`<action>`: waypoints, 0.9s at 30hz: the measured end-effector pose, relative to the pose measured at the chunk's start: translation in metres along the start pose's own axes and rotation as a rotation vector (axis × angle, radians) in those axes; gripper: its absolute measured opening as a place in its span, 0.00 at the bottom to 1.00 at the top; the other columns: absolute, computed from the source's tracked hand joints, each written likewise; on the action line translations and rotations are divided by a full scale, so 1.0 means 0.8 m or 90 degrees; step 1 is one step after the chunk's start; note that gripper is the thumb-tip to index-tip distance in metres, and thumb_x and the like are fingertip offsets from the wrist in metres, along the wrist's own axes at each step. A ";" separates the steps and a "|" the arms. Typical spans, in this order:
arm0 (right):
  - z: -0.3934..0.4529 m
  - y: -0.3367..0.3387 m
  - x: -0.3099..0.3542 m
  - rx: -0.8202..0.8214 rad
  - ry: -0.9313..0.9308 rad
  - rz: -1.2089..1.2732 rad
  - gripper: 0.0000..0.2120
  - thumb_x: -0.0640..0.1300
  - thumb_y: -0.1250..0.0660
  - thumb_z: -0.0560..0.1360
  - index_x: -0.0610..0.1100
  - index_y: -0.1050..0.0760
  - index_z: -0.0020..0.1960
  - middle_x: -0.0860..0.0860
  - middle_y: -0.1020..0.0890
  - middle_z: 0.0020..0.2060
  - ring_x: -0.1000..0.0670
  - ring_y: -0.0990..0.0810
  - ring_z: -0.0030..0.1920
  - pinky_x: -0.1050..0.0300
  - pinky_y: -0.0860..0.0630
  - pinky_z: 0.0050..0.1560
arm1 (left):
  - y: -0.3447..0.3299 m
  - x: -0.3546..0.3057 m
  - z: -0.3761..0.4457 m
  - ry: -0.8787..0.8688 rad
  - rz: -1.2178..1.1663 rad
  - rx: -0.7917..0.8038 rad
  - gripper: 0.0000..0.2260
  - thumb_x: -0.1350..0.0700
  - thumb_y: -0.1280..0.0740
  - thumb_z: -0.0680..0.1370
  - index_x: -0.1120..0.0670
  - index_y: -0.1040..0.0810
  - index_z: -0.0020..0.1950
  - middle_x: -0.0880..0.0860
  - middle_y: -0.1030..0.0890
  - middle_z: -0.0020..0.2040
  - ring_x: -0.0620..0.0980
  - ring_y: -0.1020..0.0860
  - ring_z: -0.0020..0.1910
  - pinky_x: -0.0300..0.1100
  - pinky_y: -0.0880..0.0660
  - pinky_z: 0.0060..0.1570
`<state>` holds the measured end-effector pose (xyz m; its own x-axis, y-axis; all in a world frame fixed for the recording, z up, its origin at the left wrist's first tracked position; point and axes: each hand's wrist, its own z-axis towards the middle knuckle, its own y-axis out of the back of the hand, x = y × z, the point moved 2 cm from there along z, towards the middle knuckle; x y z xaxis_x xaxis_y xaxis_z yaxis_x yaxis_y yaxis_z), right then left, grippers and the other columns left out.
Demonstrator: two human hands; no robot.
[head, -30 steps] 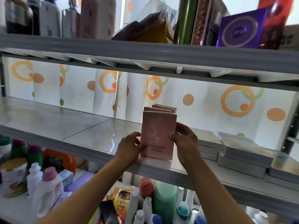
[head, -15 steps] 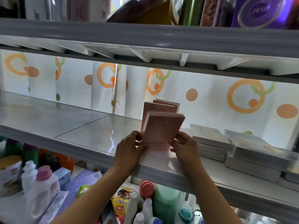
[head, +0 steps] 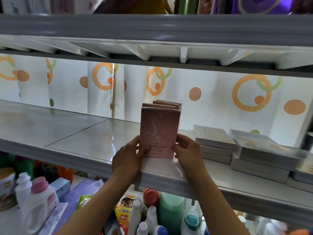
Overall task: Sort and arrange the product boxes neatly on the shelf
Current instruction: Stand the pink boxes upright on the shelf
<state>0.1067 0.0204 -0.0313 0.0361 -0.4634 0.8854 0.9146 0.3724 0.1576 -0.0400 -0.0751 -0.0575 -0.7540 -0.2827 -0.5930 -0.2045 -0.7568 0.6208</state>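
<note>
- Nearest us: bottles (head: 152,217) on the level below the shelf (head: 76,146).
- Our left hand (head: 128,156) grips the front pink box (head: 158,133) at its lower left edge, thumb on the face.
- Our right hand (head: 188,151) pinches its lower right edge, fingers curled round the side.
- Box stands upright near the shelf's front lip.
- Behind it, touching: more pink boxes (head: 166,104), upright in a row.
- To the right: flat grey boxes (head: 216,143) in stacks.
- Far back: dotted curtain (head: 220,94).

Pink cardboard box (head: 158,133) with faint white swirl; grey flat boxes (head: 215,145); white curtain (head: 211,102), orange rings and dots; grey shelf (head: 84,160).
</note>
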 end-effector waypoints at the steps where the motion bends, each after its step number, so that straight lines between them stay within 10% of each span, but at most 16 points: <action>1: -0.001 0.001 0.000 -0.005 -0.004 0.001 0.14 0.42 0.31 0.77 0.51 0.22 0.61 0.60 0.18 0.47 0.55 0.18 0.49 0.56 0.19 0.50 | 0.000 0.000 0.000 0.002 0.001 0.001 0.21 0.38 0.43 0.79 0.42 0.32 0.71 0.46 0.20 0.62 0.51 0.20 0.58 0.49 0.23 0.55; 15: -0.001 0.004 -0.004 -0.030 -0.076 0.031 0.16 0.40 0.29 0.75 0.45 0.23 0.62 0.60 0.19 0.43 0.58 0.19 0.47 0.49 0.20 0.57 | 0.000 0.004 -0.003 -0.003 -0.010 -0.002 0.22 0.37 0.48 0.79 0.43 0.30 0.69 0.46 0.19 0.59 0.51 0.20 0.56 0.45 0.23 0.52; 27: -0.006 0.016 -0.007 -0.085 -0.093 -0.004 0.19 0.37 0.30 0.74 0.43 0.24 0.64 0.50 0.18 0.53 0.48 0.19 0.54 0.46 0.21 0.59 | 0.018 0.001 -0.023 0.013 -0.107 -0.028 0.21 0.54 0.41 0.82 0.57 0.35 0.75 0.55 0.26 0.69 0.56 0.25 0.65 0.52 0.27 0.64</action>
<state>0.1202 0.0241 -0.0363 -0.0199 -0.3406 0.9400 0.9601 0.2559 0.1131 -0.0319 -0.0972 -0.0582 -0.6985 -0.1617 -0.6971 -0.2986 -0.8194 0.4893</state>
